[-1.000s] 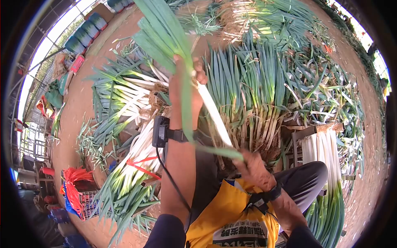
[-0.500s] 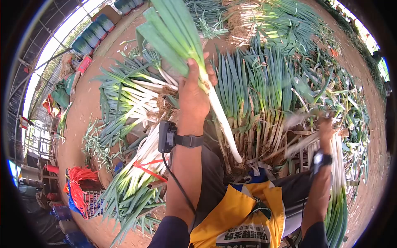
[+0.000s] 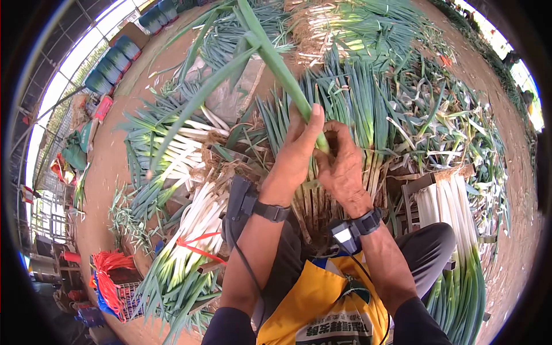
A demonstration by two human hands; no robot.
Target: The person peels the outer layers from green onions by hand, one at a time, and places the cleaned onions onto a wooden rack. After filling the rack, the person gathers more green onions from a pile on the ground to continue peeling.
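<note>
My left hand [image 3: 296,149] is wrapped round a leek [image 3: 282,72] whose green leaves point up and to the left. Right beside it, the fingers of my right hand [image 3: 345,167] pinch the lower part of the same stalk. The leek's lower end is hidden by my hands. Behind them stand upright leeks [image 3: 362,103] with brown, dry outer leaves and soil on their lower parts. Both wrists carry black straps with small devices.
Trimmed leeks [image 3: 178,146] lie at the left, above a bundle with a red tie [image 3: 195,244]. Red strips [image 3: 109,267] hang over a crate. White stalks [image 3: 448,207] rest in a rack at the right, beside leaf scraps [image 3: 460,126]. More leeks [image 3: 368,29] lie farther back.
My right hand has come back from the far right to the stalk in my left hand. The left hand has turned and lowered; a different-looking leek with bent leaves shows in it.
</note>
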